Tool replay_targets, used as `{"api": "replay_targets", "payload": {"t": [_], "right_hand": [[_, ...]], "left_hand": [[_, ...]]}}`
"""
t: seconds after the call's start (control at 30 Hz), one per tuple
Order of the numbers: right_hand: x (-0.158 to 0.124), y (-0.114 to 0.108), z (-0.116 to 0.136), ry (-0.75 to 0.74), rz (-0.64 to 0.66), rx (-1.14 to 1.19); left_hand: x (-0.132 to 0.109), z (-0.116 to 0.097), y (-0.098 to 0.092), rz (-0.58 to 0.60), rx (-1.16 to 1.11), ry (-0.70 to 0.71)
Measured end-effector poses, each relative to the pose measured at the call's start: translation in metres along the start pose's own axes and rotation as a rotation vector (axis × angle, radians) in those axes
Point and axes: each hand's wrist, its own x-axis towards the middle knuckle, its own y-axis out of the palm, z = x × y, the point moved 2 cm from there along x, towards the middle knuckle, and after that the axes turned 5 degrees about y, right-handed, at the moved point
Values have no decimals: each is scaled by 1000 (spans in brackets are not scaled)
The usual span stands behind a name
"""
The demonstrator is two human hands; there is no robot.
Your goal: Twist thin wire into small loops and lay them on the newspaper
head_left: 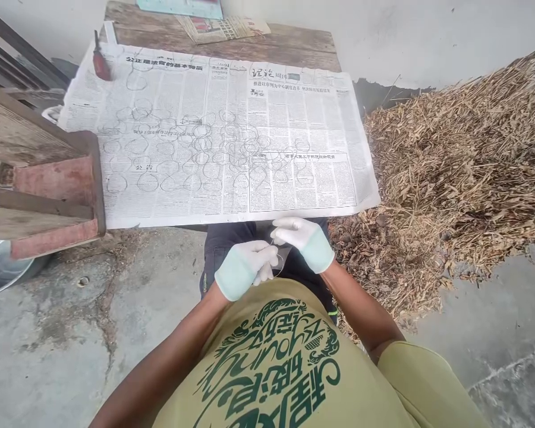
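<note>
The newspaper lay spread flat over the table, probably so the thin wire rings on it stayed apart and easy to see. Over your lap, your gloved left hand and right hand met, fingers curled and pinching one wire loop between them.

Even daylight, soft shadows, wide-angle edge distortion

Gloved left hand curled, gloved right hand pinching, hands nearly touching
</note>
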Motion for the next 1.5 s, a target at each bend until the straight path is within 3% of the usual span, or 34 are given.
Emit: {"api": "replay_targets", "payload": {"t": [0.17,0.33,0.53,0.83,1.03,1.33,1.5], "right_hand": [[6,7,-16,-57,-96,-135],[8,9,-22,-56,-91,-128],[7,5,-16,-40,64,58],[6,0,-11,-115,127,45],[10,2,-16,-64,152,251],[14,-1,-18,-27,150,262],[0,-3,-15,-8,131,58]], "left_hand": [[1,2,8,-143,254,-15],[1,4,10,-162,398,52],[1,13,9,-79,114,-119],[-2,8,7,-7,44,-40],[0,9,5,30,-42,-23],[4,9,6,50,-116,-15],[8,2,-2,-30,-116,102]]}}
